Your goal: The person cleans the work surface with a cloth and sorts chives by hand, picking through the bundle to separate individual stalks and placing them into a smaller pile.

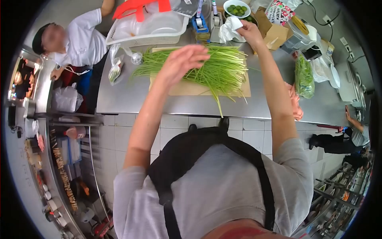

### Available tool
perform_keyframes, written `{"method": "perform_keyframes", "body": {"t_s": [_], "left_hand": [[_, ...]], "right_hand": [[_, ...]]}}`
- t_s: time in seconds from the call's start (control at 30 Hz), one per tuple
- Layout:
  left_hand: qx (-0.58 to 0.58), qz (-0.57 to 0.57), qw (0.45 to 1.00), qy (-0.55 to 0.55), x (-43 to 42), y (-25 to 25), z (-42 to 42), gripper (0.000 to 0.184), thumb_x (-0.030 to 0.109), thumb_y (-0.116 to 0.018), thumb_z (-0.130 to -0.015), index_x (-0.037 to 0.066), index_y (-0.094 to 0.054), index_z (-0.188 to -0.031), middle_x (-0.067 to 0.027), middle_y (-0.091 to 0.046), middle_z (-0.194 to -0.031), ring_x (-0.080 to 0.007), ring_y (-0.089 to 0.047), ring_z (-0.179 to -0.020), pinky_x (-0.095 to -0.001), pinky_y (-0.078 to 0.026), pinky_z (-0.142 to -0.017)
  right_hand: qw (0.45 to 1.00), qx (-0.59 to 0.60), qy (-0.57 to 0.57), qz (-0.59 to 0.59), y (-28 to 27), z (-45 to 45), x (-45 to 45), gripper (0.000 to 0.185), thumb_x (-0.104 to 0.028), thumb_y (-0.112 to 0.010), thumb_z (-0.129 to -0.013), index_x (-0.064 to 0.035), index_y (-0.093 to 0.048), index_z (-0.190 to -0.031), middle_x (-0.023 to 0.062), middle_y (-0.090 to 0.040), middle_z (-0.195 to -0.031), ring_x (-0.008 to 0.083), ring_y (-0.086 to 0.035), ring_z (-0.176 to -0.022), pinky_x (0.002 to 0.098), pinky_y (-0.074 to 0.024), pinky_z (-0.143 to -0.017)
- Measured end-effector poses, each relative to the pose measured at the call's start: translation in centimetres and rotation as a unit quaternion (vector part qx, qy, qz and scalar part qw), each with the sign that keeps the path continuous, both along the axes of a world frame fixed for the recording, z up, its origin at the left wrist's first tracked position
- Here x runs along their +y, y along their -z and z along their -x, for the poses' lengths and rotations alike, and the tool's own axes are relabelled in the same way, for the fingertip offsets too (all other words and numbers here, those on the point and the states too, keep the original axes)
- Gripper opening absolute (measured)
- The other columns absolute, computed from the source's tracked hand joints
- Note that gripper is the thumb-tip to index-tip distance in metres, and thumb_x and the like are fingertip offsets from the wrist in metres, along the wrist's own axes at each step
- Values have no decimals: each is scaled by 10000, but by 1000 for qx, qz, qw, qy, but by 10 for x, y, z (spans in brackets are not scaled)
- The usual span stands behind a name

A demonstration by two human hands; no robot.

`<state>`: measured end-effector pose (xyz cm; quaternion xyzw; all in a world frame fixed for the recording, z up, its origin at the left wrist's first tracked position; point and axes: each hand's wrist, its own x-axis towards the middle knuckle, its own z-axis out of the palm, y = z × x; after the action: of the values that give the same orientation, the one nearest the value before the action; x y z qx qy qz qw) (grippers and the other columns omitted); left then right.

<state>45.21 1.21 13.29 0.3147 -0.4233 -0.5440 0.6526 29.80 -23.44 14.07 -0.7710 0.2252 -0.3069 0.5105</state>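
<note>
A big bunch of long green chives point(223, 67) lies spread across a tan board point(191, 91) on the metal table. Over the left part of the bunch is my left hand point(187, 61), slightly blurred, its fingers stretched out and holding nothing; whether it touches the stalks I cannot tell. At the back of the table, my right hand point(250, 32) pinches the edge of a crumpled white sheet point(230, 31), cloth or paper. That sheet hangs beside a tape dispenser point(215, 24), just in front of a bowl of limes point(236, 9).
A white basket point(147, 38) with clear plastic containers stands at the back left. Small bagged greens point(116, 68) lie left of the board. To the right are a cardboard box point(274, 30) and bagged leafy greens point(304, 77). A person in white point(85, 38) stands left; another is far right.
</note>
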Motion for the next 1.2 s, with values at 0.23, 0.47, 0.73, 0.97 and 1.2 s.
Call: {"method": "perform_keyframes", "body": {"t_s": [0.23, 0.47, 0.73, 0.97, 1.2], "left_hand": [[254, -77, 964, 9, -79, 22, 4, 478, 305, -389, -885, -47, -331, -1204, -234, -346, -1246, -346, -365, -1155, -429, -345, -941], [330, -127, 934, -44, -85, 35, -12, 634, 430, -412, -845, -36, -257, -1245, -249, -170, -1324, -409, -219, -1214, -507, -243, -984], [215, -59, 974, -34, 3, 21, -55, 556, 369, -419, -859, 2, -300, -1258, -220, -290, -1300, -350, -332, -1178, -423, -346, -937], [-13, -168, 980, 104, 55, 38, -6, 499, 252, -485, -854, 41, -312, -1272, -133, -416, -1239, -240, -504, -1036, -307, -435, -819], [-120, -84, 989, 22, 33, 47, 44, 521, 135, -529, -824, 33, -300, -1280, -107, -460, -1198, -167, -508, -1005, -246, -415, -789]], "right_hand": [[962, -24, 75, 262, 7, -13, 21, 155, -124, -625, -669, -29, -566, -776, 70, -605, -804, 198, -576, -778, 283, -434, -698], [877, 208, 49, 431, 16, -14, 24, 105, -117, -600, -674, -98, -593, -777, 90, -605, -831, 288, -554, -819, 381, -436, -702], [905, 235, 58, 350, 40, 9, 0, 173, -191, -561, -729, -148, -611, -890, 114, -606, -820, 306, -566, -774, 388, -448, -691], [850, 365, -27, 378, 44, 15, 29, 96, -169, -575, -691, -135, -614, -771, 97, -605, -769, 279, -577, -736, 384, -461, -647], [804, 340, -9, 488, -68, 10, 23, 40, -114, -522, -741, -85, -551, -741, 79, -570, -718, 219, -565, -678, 339, -440, -590]]}}
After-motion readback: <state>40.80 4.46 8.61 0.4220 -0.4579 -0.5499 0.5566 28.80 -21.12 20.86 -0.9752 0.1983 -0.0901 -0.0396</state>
